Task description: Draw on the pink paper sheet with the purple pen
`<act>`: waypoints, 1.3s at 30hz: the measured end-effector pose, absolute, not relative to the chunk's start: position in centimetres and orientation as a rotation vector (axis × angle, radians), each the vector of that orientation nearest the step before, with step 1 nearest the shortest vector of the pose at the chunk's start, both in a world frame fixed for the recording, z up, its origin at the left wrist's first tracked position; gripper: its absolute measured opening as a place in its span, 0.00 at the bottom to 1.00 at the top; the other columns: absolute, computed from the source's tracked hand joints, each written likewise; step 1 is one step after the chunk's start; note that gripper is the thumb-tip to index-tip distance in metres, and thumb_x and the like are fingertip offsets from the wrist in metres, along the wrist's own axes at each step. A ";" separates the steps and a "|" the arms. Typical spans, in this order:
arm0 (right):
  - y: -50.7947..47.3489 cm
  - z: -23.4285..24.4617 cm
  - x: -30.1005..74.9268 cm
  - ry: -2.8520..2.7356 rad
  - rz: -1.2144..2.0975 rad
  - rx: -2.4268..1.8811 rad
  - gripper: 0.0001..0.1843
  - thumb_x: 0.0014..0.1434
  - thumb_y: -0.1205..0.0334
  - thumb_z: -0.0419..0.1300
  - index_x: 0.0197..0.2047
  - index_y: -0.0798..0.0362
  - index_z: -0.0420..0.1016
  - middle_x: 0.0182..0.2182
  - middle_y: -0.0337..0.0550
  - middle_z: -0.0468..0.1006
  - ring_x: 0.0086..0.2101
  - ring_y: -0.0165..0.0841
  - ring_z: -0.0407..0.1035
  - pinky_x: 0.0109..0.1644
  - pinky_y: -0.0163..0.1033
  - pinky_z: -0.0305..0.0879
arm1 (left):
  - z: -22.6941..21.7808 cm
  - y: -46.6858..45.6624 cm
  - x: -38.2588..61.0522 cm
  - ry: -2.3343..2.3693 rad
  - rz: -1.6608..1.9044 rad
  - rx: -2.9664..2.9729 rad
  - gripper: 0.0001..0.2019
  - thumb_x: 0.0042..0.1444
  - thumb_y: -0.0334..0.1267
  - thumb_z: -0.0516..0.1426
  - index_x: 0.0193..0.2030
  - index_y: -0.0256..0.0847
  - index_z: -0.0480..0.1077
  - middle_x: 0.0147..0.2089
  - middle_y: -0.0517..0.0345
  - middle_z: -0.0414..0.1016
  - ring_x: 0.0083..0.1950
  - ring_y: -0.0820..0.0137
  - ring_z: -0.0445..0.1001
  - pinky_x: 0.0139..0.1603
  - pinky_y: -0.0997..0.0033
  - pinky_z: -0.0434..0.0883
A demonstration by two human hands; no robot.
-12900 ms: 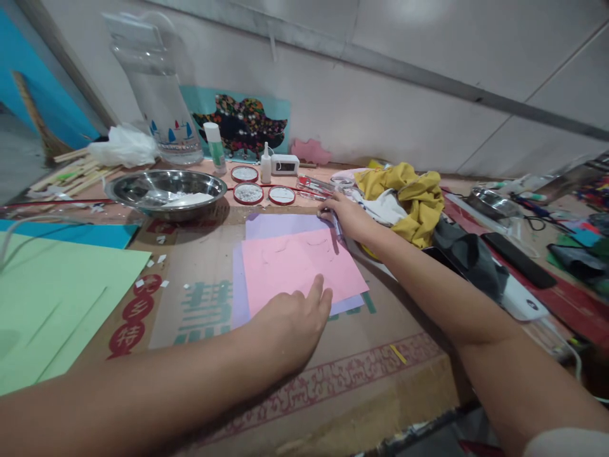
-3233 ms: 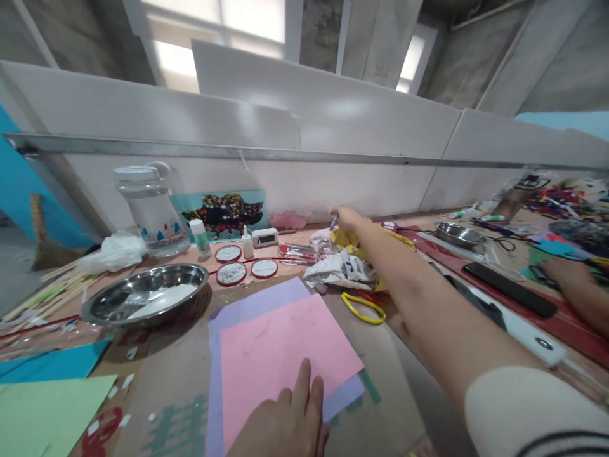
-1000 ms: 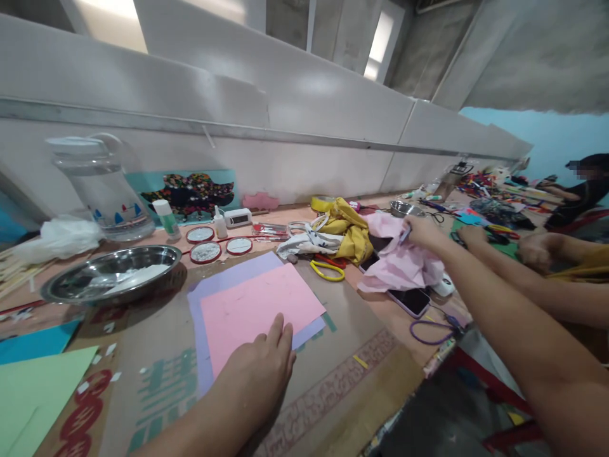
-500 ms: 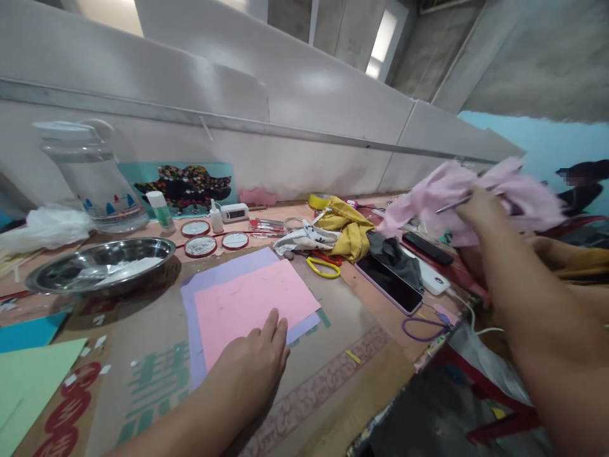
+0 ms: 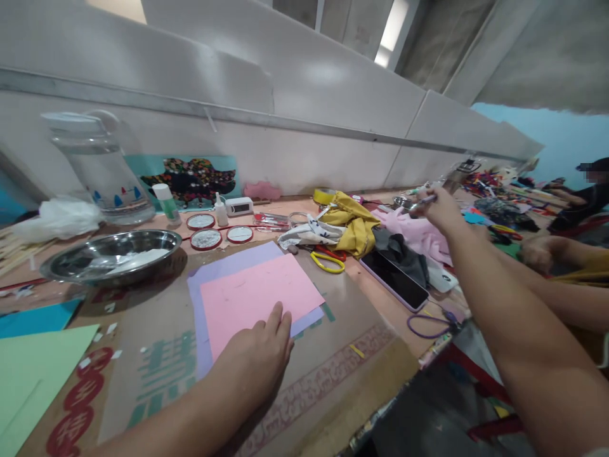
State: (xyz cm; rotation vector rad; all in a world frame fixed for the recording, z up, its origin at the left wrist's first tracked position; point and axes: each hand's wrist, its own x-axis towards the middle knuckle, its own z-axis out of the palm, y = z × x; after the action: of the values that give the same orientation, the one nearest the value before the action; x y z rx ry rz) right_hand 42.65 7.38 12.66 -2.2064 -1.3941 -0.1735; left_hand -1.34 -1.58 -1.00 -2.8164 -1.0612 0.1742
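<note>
Left hand [image 5: 259, 349], released, touches pink paper [image 5: 247, 295]: likely light, creasable, best held by edges; right hand [image 5: 442, 208], two o'clock, grasps pen [image 5: 427, 199].

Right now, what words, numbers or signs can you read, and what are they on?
I can't surely read any.
Cardboard: white characters in red circles, green print, all unclear.
White box with a dark display: too small to read.
Green-and-white tube: label too small.
Clear jug: anything under the sailboats is too blurred.
White slab by the grey cloth: round mark, too small.
</note>
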 end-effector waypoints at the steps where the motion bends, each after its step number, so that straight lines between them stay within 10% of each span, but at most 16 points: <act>1: 7.7 12.6 40.7 -1.441 -0.130 -2.118 0.15 0.73 0.57 0.39 0.54 0.56 0.57 0.44 0.61 0.77 0.31 0.28 0.73 0.36 0.33 0.65 | -0.9 -1.6 -1.3 -1.067 0.191 -2.817 0.23 0.69 0.33 0.45 0.68 0.32 0.63 0.70 0.32 0.62 0.48 0.55 0.81 0.37 0.60 0.80; 8: 6.8 7.4 24.1 -1.572 0.986 -1.134 0.32 0.60 0.27 0.48 0.41 0.50 0.67 0.31 0.46 0.80 0.34 0.37 0.77 0.43 0.43 0.74 | -0.4 -2.0 -1.3 -1.123 0.242 -2.845 0.24 0.70 0.35 0.43 0.69 0.29 0.61 0.69 0.27 0.61 0.43 0.56 0.81 0.33 0.60 0.79; 15: 7.2 1.3 16.7 -1.227 1.931 -0.978 0.32 0.61 0.32 0.49 0.47 0.52 0.72 0.41 0.52 0.82 0.41 0.42 0.78 0.47 0.52 0.73 | -0.5 -1.9 -1.4 -1.117 0.186 -2.872 0.24 0.70 0.36 0.44 0.68 0.28 0.60 0.66 0.26 0.66 0.41 0.56 0.81 0.30 0.60 0.78; 26: 7.8 -0.2 16.3 -1.820 1.229 -1.074 0.06 0.63 0.57 0.54 0.36 0.49 0.69 0.22 0.34 0.68 0.21 0.29 0.61 0.25 0.35 0.56 | -0.2 -1.4 -1.8 -1.157 0.106 -2.914 0.21 0.69 0.40 0.47 0.65 0.35 0.63 0.68 0.28 0.63 0.41 0.57 0.81 0.31 0.60 0.78; 39: 7.7 -1.2 15.8 -1.902 0.933 -1.276 0.17 0.57 0.59 0.62 0.24 0.49 0.56 0.19 0.32 0.62 0.21 0.26 0.55 0.23 0.33 0.48 | 0.0 -0.7 -1.5 -1.120 0.332 -3.023 0.24 0.65 0.35 0.48 0.67 0.34 0.59 0.71 0.21 0.55 0.37 0.55 0.80 0.27 0.60 0.75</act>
State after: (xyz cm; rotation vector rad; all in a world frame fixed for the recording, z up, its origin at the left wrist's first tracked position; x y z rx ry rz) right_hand 15.76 7.70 -1.25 -1.2756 -1.9018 0.9334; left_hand -1.48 -0.67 0.04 -3.0226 -1.1201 0.3323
